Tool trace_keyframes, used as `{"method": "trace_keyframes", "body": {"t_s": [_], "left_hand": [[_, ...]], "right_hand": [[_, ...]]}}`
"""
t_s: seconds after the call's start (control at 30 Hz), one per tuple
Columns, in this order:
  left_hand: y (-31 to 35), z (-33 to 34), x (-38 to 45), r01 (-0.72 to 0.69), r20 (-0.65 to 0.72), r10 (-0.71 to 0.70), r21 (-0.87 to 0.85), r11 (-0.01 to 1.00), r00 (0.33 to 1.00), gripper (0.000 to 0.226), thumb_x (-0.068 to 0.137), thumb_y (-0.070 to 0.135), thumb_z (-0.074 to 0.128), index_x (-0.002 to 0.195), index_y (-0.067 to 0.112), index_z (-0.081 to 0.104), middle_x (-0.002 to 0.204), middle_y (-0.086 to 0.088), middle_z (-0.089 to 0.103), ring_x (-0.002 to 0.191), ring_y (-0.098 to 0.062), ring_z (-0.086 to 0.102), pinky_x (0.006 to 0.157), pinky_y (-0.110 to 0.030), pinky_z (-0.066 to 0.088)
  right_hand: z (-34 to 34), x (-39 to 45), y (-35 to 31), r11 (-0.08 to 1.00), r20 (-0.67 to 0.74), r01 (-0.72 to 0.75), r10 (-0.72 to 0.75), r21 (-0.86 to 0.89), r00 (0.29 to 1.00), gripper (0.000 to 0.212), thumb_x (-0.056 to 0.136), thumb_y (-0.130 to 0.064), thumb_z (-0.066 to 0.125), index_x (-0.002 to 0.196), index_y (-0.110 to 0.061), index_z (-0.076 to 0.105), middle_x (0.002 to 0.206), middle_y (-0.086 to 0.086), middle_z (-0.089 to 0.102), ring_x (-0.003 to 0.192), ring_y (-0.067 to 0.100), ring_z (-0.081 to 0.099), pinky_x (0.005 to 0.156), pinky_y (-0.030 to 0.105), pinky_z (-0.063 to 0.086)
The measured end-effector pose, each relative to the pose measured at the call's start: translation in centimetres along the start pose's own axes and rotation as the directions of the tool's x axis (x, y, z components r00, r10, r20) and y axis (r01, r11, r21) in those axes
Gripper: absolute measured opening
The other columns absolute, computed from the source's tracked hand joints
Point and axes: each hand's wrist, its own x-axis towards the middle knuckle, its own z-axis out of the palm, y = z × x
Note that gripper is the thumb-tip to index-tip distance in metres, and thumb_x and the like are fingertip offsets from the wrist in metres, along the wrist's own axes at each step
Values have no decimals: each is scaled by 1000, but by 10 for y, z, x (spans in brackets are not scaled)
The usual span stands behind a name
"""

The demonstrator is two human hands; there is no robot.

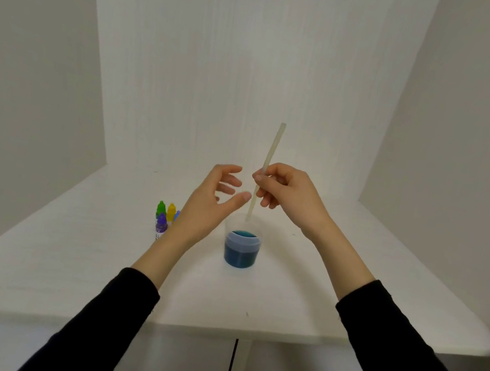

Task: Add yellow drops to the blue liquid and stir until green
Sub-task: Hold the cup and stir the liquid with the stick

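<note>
On the white desk (72, 254) stands the cup (242, 249) of blue liquid. Above it the right hand (287, 192) pinches a pale stirring stick (267, 169) — tip at the cup's rim. Left of the cup hovers the left hand (212, 202), fingers loosely spread — beyond it, the yellow dropper bottle (171, 210).

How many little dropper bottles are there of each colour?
Green bottle: 1
Yellow bottle: 1
Purple bottle: 1
Blue bottle, mostly hidden behind the left hand: 1
Total: 4
</note>
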Motion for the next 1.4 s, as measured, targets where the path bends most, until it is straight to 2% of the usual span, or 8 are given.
{"method": "trace_keyframes", "body": {"t_s": [0.13, 0.3, 0.53, 0.67, 0.8, 1.0, 1.1, 1.4], "left_hand": [[-34, 15, -10, 138, 131, -134, -21, 990, 982, 76, 80, 39, 76, 140, 38, 30, 136, 9, 44, 120, -11, 46, 84, -17, 40], [-63, 28, -18, 269, 303, -241, -52, 962, 922, 107, 61, 54, 84, 142, 52, 13, 138, 10, 35, 126, -10, 40, 95, -27, 41], [-78, 28, -4, 317, 462, -268, -31, 948, 845, 122, 54, 53, 86, 145, 54, 4, 124, 12, 58, 111, -2, 59, 87, -21, 46], [-85, 26, 4, 302, 509, -240, -40, 952, 827, 119, 61, 42, 86, 147, 49, 3, 128, 7, 60, 113, -3, 59, 83, -16, 47], [-89, 29, 10, 309, 511, -235, -62, 949, 826, 109, 58, 42, 86, 144, 38, 19, 128, 7, 59, 115, -11, 59, 88, -22, 51], [-93, 32, 19, 278, 520, -223, -28, 960, 824, 69, 63, 32, 83, 121, 36, 46, 119, 15, 63, 109, 2, 59, 86, -18, 50], [-98, 32, 21, 269, 526, -214, -28, 963, 823, 71, 59, 40, 84, 119, 35, 47, 119, 16, 63, 112, 1, 58, 90, -19, 50], [-100, 31, 20, 274, 532, -224, -16, 962, 816, 72, 57, 46, 83, 118, 43, 45, 111, 32, 60, 107, 10, 56, 82, -13, 50]], "right_hand": [[5, 0, 14, 999, 36, -43, 42, 3, 998, 13, 90, -21, 58, 95, -13, 67, 67, -2, 66, 56, 9, 60, 56, 21, 47], [8, 3, 29, 997, 62, -73, 73, -10, 995, 16, 91, -22, 58, 96, -10, 66, 68, -1, 66, 56, 9, 59, 56, 22, 46], [11, 14, 46, 994, 59, -25, 31, -102, 998, 23, 91, -33, 56, 90, -12, 65, 64, -6, 64, 54, 7, 57, 59, 23, 45], [11, 18, 53, 994, 45, 35, -30, -106, 999, 24, 91, -37, 56, 90, -16, 65, 65, -6, 62, 55, 4, 54, 60, 18, 46], [15, 27, 57, 992, 23, 94, -92, -85, 995, 19, 91, -35, 57, 91, -17, 64, 65, -9, 59, 59, 1, 55, 59, 15, 45], [22, 43, 68, 985, -3, 159, -160, -67, 987, 14, 90, -27, 58, 83, -16, 63, 73, 11, 61, 68, 26, 55, 62, 27, 47], [27, 46, 75, 981, -21, 180, -182, -67, 983, 14, 90, -22, 55, 78, -24, 59, 77, 12, 63, 73, 32, 58, 68, 35, 52], [31, 43, 76, 973, 9, 226, -226, -42, 974, 23, 88, -16, 53, 77, -35, 55, 79, 13, 63, 72, 30, 59, 68, 36, 53]]}}
